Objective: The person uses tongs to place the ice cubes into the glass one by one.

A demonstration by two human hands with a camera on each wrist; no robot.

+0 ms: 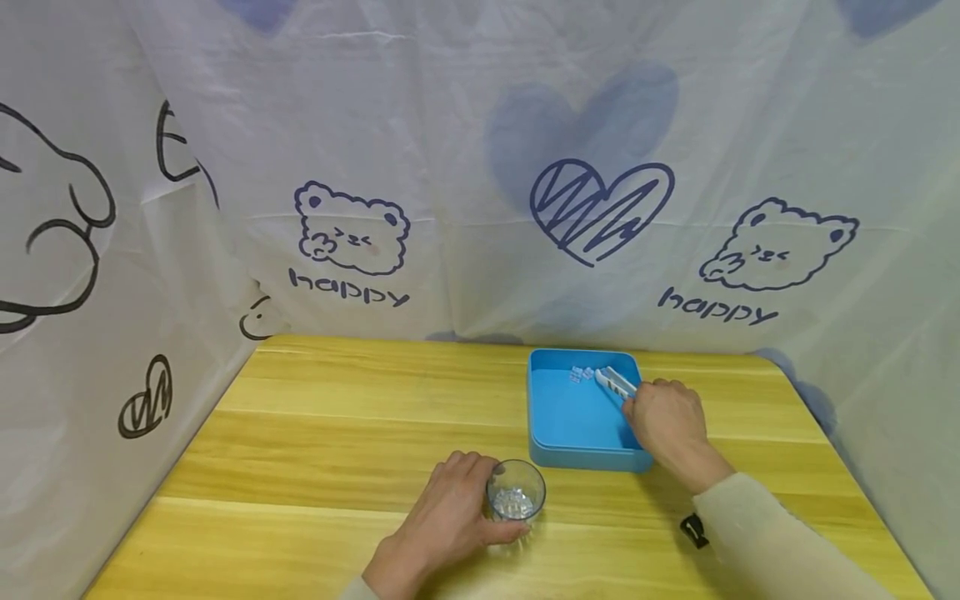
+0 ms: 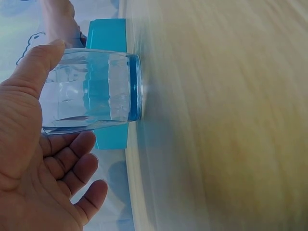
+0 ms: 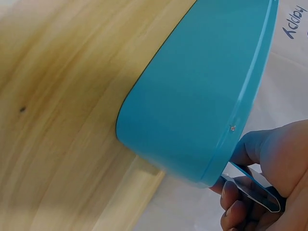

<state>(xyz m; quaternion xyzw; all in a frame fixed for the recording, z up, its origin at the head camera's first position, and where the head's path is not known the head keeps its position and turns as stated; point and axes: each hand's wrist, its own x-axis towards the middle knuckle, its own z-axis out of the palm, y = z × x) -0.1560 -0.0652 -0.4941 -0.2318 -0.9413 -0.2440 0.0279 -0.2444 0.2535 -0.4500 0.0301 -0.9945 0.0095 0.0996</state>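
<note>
A clear drinking glass (image 1: 516,492) stands upright on the table, with small clear pieces in its bottom. My left hand (image 1: 450,508) holds it from the left, thumb on the near side and fingers round the far side; the left wrist view shows the glass (image 2: 91,91) between thumb and fingers. Over the right side of a blue tray (image 1: 573,417), my right hand (image 1: 667,421) grips white tongs (image 1: 617,383). Their tips reach into the tray beside a few small clear cubes (image 1: 579,374). In the right wrist view the tray wall hides the tips.
The wooden table (image 1: 322,450) carries everything. A small black object (image 1: 694,531) lies near my right sleeve. White cloth (image 1: 450,167) printed with hearts and bears hangs behind the table and along its sides.
</note>
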